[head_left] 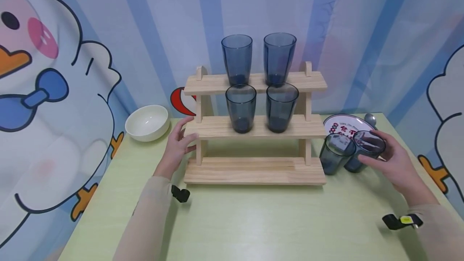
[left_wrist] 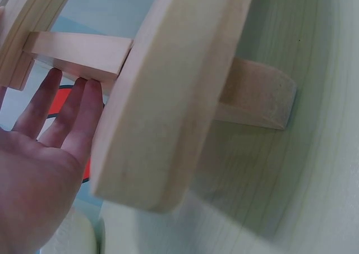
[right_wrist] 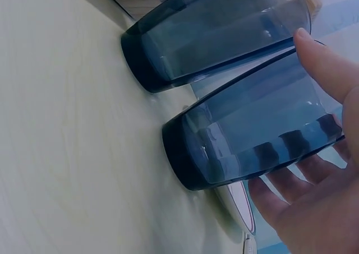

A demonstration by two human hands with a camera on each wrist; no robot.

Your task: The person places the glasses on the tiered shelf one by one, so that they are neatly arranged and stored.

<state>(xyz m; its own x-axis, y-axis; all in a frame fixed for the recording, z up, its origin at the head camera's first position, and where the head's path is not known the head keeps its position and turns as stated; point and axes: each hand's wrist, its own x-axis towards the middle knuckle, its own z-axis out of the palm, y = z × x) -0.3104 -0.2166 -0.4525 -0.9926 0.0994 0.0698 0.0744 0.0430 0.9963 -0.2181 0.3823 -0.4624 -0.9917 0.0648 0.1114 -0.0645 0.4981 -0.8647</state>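
Observation:
A three-step wooden shelf carries two blue-tinted glasses on its top step, one of them a left glass, and two on its middle step. On the table right of the shelf, two more such glasses stand side by side. My right hand grips the outer glass with thumb and fingers round its upper part. The inner glass stands close against it. At the shelf's left end is my left hand; its fairly straight fingers touch the wood near an upright.
A white bowl sits at the table's back left. Behind the two right glasses are a printed plate and a metal spoon. A patterned curtain hangs along the table's back edge.

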